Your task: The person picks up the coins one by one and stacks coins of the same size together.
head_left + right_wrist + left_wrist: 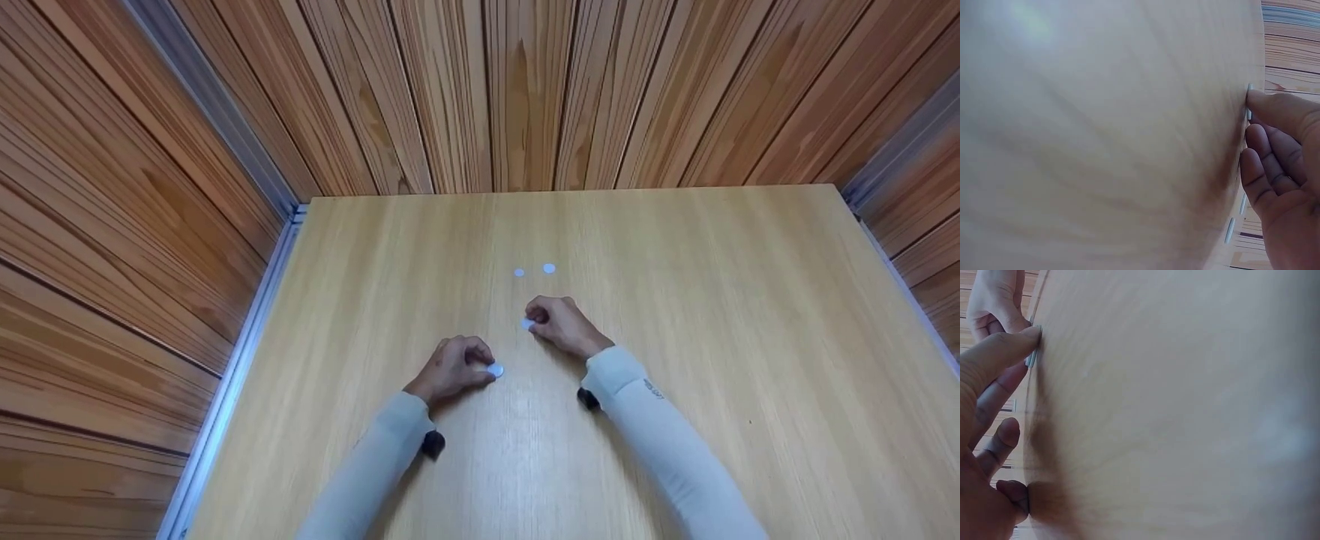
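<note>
We see a person's left hand (452,367) at the middle of the worktop (720,300), its grip pinching a near white disc (496,370) between thumb and finger. The left wrist view shows us the thumb pressed to this disc, which is thin and seen almost edge-on there, while the lower fingers curl loosely.

Our right hand (564,324) is a little farther forward and to the right, and its grip pinches a second white disc (527,324) by the thumb and a finger; the right wrist view shows that disc edge-on at the thumb tip. We cannot tell whether either pinched disc touches the wood.

Beyond both hands, a smaller white disc (519,273) and a larger white disc (550,268) lie flat on the worktop, side by side and apart. Pale sleeves (660,450) cover the forearms, with a dark device (433,444) at each wrist. Wood-plank walls (525,97) rise behind and beside the worktop, and a metal rail (240,352) runs along its left edge.
</note>
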Available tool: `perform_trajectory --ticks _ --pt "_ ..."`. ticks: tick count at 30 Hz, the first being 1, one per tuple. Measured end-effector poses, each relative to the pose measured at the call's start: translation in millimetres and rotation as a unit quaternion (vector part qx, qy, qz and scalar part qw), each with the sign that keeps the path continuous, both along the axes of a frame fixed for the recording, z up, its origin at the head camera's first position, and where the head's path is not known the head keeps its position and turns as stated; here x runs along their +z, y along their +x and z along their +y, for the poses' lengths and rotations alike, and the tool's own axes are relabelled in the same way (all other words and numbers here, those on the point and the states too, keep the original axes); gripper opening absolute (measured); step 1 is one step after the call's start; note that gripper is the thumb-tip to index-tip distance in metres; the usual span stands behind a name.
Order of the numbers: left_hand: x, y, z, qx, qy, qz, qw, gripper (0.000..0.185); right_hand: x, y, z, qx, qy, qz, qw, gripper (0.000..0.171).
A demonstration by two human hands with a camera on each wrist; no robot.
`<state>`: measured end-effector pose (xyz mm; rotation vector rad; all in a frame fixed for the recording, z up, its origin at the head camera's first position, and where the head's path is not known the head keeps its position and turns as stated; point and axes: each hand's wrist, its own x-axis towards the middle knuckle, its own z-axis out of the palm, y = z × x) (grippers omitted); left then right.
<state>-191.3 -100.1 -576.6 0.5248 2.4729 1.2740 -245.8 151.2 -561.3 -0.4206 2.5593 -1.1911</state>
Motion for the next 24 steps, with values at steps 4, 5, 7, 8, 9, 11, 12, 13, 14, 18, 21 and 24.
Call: perform_trajectory --ticks 4,5,7,8,9,11,12,13,14,18,21,24 --pt "-0.5 0.0 0 0.003 0.011 -0.008 0.9999 0.019 -0.3 3.2 1 0.002 -0.001 0.000 1.000 0.022" --pt "-0.5 0.0 0 0.003 0.013 -0.010 0.9999 0.020 -0.4 4.1 2 0.003 0.000 0.001 1.000 0.022" --pt "-0.5 0.0 0 0.005 0.016 -0.014 0.9998 0.020 -0.3 6.0 3 0.004 -0.001 0.002 1.000 0.022" --pt "-0.7 0.0 0 0.006 0.016 -0.016 0.9997 0.021 -0.4 6.9 3 0.006 0.000 0.004 1.000 0.022" --pt "-0.5 0.0 0 0.006 0.015 -0.018 0.9997 0.021 -0.2 7.8 3 0.006 0.000 0.006 1.000 0.021" --pt "-0.2 0.0 0 0.009 0.016 -0.021 0.9996 0.021 -0.4 10.0 4 0.011 0.002 0.011 1.000 0.021" --pt "-0.3 0.1 0 0.007 0.015 -0.019 0.9997 0.021 -0.5 11.1 5 0.013 0.000 0.014 1.000 0.020" --pt "-0.5 0.0 0 0.006 0.014 -0.016 0.9998 0.020 -0.7 12.3 5 0.015 -0.003 0.017 1.000 0.020" --pt "-0.7 -0.1 0 0.005 0.012 -0.013 0.9998 0.020 -1.1 13.4 6 0.017 -0.006 0.019 1.000 0.020" --pt "-0.6 -0.6 1 0.007 0.000 -0.007 0.9999 0.020 -2.2 18.6 8 0.022 -0.018 0.018 0.999 0.020" --pt "0.0 -0.9 2 0.012 -0.006 -0.017 0.9998 0.020 -2.4 22.5 9 0.020 -0.018 0.015 1.000 0.018" --pt "-0.3 -1.0 2 0.014 -0.009 -0.020 0.9997 0.020 -2.4 26.1 11 0.017 -0.014 0.016 1.000 0.017"
